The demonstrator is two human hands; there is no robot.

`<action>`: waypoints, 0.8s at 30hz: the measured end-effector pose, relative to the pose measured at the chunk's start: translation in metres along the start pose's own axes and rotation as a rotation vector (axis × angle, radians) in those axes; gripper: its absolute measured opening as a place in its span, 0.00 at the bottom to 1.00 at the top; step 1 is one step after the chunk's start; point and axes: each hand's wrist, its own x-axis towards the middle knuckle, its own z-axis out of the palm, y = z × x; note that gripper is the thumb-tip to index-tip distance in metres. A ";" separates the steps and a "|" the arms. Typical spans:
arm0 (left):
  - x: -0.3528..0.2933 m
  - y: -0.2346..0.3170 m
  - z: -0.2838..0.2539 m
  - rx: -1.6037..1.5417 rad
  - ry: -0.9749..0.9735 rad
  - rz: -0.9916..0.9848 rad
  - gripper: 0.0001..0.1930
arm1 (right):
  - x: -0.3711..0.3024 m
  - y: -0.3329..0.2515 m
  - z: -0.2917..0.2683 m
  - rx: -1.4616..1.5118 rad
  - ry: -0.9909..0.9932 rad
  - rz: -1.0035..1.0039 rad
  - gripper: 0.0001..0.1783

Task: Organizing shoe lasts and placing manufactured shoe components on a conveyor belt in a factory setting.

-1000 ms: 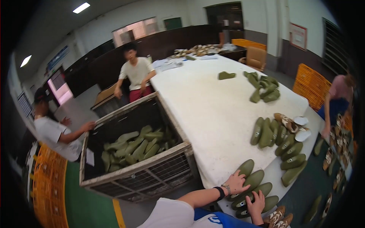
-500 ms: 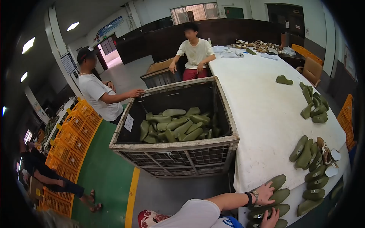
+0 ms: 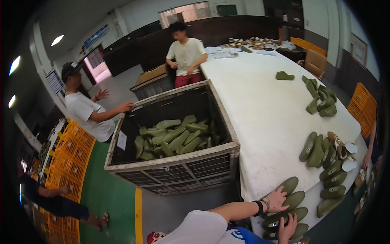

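My left hand (image 3: 277, 200), with a watch and a dark band on its wrist, lies over green shoe lasts at the white table's near edge. Its fingers are spread across the upper last (image 3: 289, 185) and the one below it (image 3: 294, 200). Just below, my right hand (image 3: 287, 228) touches the lower lasts (image 3: 300, 214) with its fingers apart; their undersides are hidden. These lasts lie side by side in a row, toes pointing right. To their right, more lasts (image 3: 316, 154) lie beside strappy shoes (image 3: 338, 145).
A wheel-less-looking wooden-framed crate (image 3: 172, 160) full of green lasts stands left of the white table (image 3: 248, 105). Two people (image 3: 87, 110) (image 3: 187, 57) stand behind it. More lasts (image 3: 321, 97) lie farther up the table. Yellow crates (image 3: 65, 162) line the left side.
The whole view has shifted, so the scene sits farther left. The person at the left has raised a hand, and the other person's arms have moved. My hands remain on the lasts.
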 end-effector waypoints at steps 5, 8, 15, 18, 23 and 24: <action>0.003 0.002 0.000 0.023 0.013 0.019 0.25 | -0.005 0.022 0.019 0.132 -0.033 0.105 0.22; 0.005 0.006 -0.002 0.034 0.007 0.026 0.25 | -0.004 0.024 0.021 0.127 0.021 0.122 0.20; 0.002 -0.004 0.000 0.057 0.031 0.026 0.25 | -0.020 0.015 -0.007 -0.032 -0.044 0.156 0.24; -0.002 -0.003 -0.001 0.055 0.062 0.017 0.24 | -0.041 0.003 -0.043 -0.113 -0.270 0.365 0.30; 0.009 0.007 0.007 0.029 0.135 0.163 0.23 | -0.070 0.046 -0.026 0.281 -0.283 0.403 0.24; 0.016 0.006 0.007 0.096 0.032 0.259 0.18 | -0.074 0.053 -0.028 0.318 -0.300 0.440 0.22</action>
